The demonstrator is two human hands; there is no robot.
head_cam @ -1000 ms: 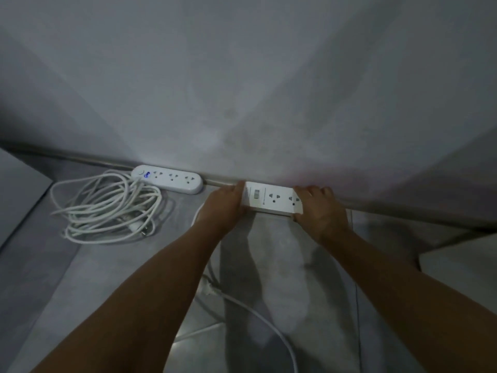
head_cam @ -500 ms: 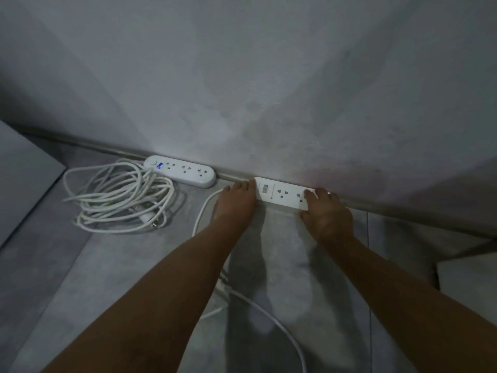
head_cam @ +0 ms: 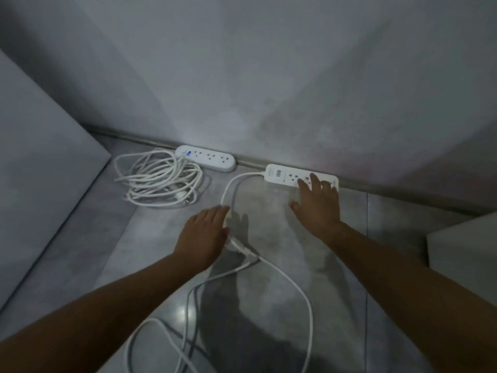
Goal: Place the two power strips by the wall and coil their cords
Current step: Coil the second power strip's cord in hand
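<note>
Two white plastic power strips are seen lying on the grey tiled floor [head_cam: 309, 238], both against the foot of the pale grey wall [head_cam: 269, 76]. The rounded white power strip [head_cam: 205, 162] on the left carries a small blue light, and its white cord is gathered in a loose coil [head_cam: 158, 181] just beside it on the floor. The rectangular white power strip [head_cam: 285, 175] lies to the right, near the first but apart from it. Its long white cord [head_cam: 301, 289] is left uncoiled: it curves away from the strip's left end, passes under the left hand [head_cam: 205, 235] and trails in wide loops across the floor towards the camera.

The left hand is held flat over this cord with its fingers together; whether the cord is gripped cannot be told. The right hand [head_cam: 318, 204] is spread open, its fingertips [head_cam: 314, 181] resting on the right part of the rectangular strip.

A pale slanted panel [head_cam: 40, 162] borders the floor on the left, and a white box-like corner [head_cam: 465, 243] is seen at the right edge. The room is dimly lit.
</note>
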